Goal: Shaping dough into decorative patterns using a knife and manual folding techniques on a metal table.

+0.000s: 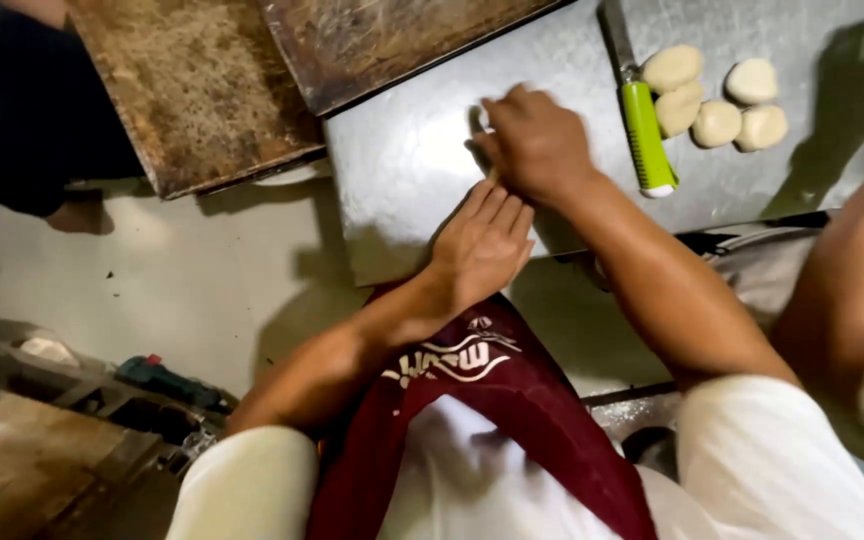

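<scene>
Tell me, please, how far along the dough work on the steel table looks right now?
Done: five shaped dough balls sit grouped on the steel table beside the green-handled knife. In hand: the right hand and left hand press together on the table; what lies under them is hidden. Left: the two worn trays beyond hold no dough.

Pale floor [202, 270], steel table [402, 150]
</scene>
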